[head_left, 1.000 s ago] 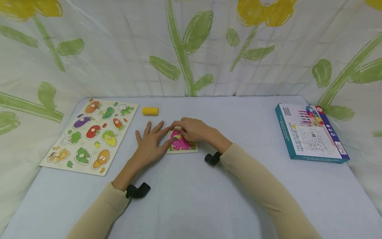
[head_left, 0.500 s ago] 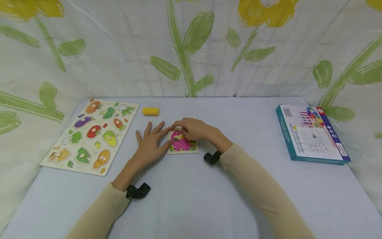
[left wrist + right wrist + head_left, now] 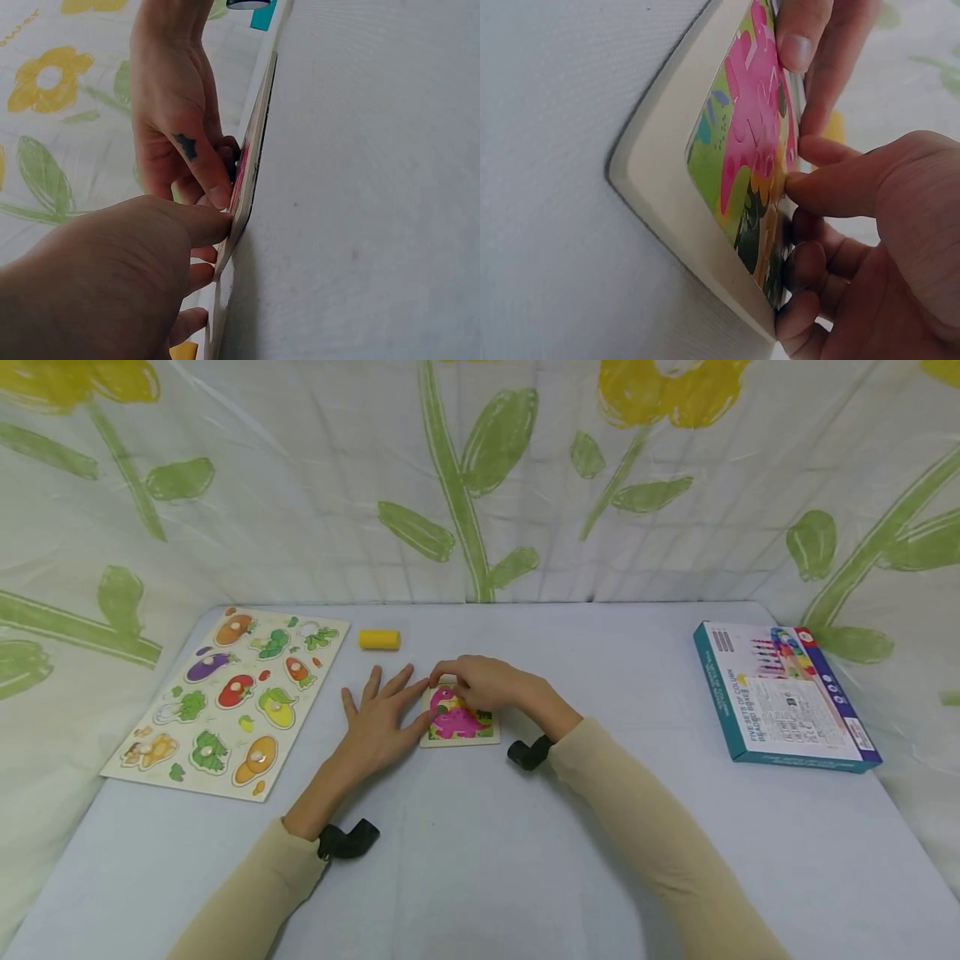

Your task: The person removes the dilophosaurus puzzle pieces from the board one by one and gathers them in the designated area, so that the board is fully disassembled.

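A small square jigsaw puzzle with a pink dinosaur picture and pale wooden border lies flat on the table. Spread and nearly straight, the fingers of my left hand have the thumb and index at the puzzle's left edge. My right hand bends over the upper right part of the picture. In the right wrist view its thumb and curled fingers grip at the puzzle's far side; whether one piece is pinched is hidden. The left wrist view shows the puzzle edge-on between both hands.
A vegetable knob-puzzle board lies on the left. A yellow cylinder is behind my left hand. On the right lies a teal and white box. A floral curtain hangs behind the white tabletop.
My right wrist and forearm have shifted very slightly left. Both hands keep their places at the jigsaw puzzle, and the puzzle stays put.
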The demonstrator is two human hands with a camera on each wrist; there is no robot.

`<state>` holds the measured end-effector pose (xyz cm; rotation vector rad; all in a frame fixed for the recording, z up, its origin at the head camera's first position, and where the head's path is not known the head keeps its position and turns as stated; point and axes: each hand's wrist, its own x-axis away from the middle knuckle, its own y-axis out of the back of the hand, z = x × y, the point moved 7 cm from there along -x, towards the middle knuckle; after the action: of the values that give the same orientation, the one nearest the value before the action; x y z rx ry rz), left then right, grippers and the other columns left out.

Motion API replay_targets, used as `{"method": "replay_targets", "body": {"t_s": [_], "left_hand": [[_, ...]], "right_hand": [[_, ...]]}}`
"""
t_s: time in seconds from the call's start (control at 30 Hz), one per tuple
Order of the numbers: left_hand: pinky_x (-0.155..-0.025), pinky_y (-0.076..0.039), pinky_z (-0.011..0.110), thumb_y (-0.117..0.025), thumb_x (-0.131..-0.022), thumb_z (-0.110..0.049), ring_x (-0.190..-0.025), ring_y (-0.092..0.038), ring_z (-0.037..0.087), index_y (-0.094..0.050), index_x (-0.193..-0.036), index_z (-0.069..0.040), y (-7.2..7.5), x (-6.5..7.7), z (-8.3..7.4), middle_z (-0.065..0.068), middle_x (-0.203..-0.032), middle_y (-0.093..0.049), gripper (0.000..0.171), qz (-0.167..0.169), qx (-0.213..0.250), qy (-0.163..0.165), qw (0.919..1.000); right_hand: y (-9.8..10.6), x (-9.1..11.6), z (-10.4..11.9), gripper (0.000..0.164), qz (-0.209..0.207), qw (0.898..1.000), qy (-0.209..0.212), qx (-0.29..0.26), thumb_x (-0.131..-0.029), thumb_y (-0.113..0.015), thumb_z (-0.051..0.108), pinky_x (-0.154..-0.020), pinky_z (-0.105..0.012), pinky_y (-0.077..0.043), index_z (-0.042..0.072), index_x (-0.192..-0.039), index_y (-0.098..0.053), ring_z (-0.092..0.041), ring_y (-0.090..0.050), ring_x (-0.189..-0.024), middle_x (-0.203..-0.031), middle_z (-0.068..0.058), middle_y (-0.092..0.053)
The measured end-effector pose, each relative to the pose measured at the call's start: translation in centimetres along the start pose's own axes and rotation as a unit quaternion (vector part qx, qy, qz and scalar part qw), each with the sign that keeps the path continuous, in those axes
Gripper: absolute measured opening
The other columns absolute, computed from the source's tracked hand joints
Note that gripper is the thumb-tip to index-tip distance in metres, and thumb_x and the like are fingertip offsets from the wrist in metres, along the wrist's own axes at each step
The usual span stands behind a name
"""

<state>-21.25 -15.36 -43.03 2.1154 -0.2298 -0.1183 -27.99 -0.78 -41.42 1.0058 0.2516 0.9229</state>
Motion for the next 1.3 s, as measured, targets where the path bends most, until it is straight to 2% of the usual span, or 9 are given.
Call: {"method": "replay_targets", "body": {"t_s": [0.17, 0.47, 0.67, 0.87, 1.07, 1.3], "left_hand": [[-0.115, 0.012, 0.088, -0.063, -0.102, -0.043, -0.165, -0.002, 0.052, -0.051, -0.159, -0.019, -0.03, -0.03, 0.02, 0.013, -0.175, -0.032, 0.062, -0.004, 0.001, -0.002, 1.0000], [-0.115, 0.012, 0.088, -0.063, -0.102, -0.044, -0.165, -0.001, 0.052, -0.051, -0.159, -0.020, -0.10, -0.11, 0.02, 0.012, -0.175, -0.032, 0.063, -0.002, 0.004, -0.001, 1.0000], [-0.115, 0.013, 0.087, -0.063, -0.102, -0.044, -0.165, -0.001, 0.052, -0.051, -0.159, -0.020, -0.08, -0.10, -0.11, 0.012, -0.175, -0.032, 0.063, -0.002, 0.007, 0.000, 1.0000], [-0.116, 0.012, 0.087, -0.063, -0.102, -0.044, -0.165, -0.001, 0.052, -0.052, -0.158, -0.020, -0.02, -0.06, -0.27, 0.012, -0.175, -0.032, 0.062, -0.003, 0.007, -0.003, 1.0000], [-0.115, 0.012, 0.088, -0.063, -0.103, -0.045, -0.165, -0.001, 0.052, -0.052, -0.158, -0.022, -0.09, -0.17, -0.05, 0.012, -0.175, -0.032, 0.061, -0.006, 0.001, -0.007, 1.0000], [-0.115, 0.012, 0.088, -0.063, -0.103, -0.046, -0.165, -0.001, 0.053, -0.052, -0.158, -0.024, -0.13, -0.13, 0.15, 0.013, -0.175, -0.032, 0.061, -0.007, 0.001, -0.006, 1.0000]], "right_hand": [[0.06, 0.09, 0.22, 0.042, -0.002, 1.000, 0.004, -0.005, -0.106, -0.045, 0.003, -0.085, -0.031, -0.045, 0.020, -0.140, -0.063, -0.018, -0.053, -0.091, -0.120, -0.009, -0.066], [0.17, 0.11, 0.01, 0.041, -0.006, 1.000, 0.007, -0.023, -0.106, -0.045, 0.002, -0.082, -0.030, -0.045, 0.019, -0.138, -0.063, -0.018, -0.052, -0.085, -0.124, -0.008, -0.067], [0.19, 0.23, -0.23, 0.040, -0.020, 0.999, 0.003, -0.035, -0.106, -0.046, 0.003, -0.076, -0.028, -0.043, 0.020, -0.137, -0.064, -0.017, -0.050, -0.077, -0.115, -0.008, -0.067], [0.24, 0.56, -0.49, 0.038, -0.034, 0.999, -0.011, -0.028, -0.107, -0.049, 0.006, -0.076, -0.027, -0.047, 0.023, -0.136, -0.066, -0.018, -0.055, -0.085, -0.112, -0.009, -0.060], [0.53, 0.74, -0.31, 0.039, -0.037, 0.999, -0.018, -0.028, -0.106, -0.052, 0.005, -0.085, -0.032, -0.051, 0.026, -0.135, -0.067, -0.022, -0.057, -0.095, -0.117, -0.012, -0.056], [0.86, 0.70, 0.28, 0.037, -0.054, 0.998, -0.002, -0.032, -0.105, -0.051, 0.002, -0.098, -0.038, -0.054, 0.021, -0.131, -0.070, -0.024, -0.060, -0.108, -0.122, -0.013, -0.059]]}}
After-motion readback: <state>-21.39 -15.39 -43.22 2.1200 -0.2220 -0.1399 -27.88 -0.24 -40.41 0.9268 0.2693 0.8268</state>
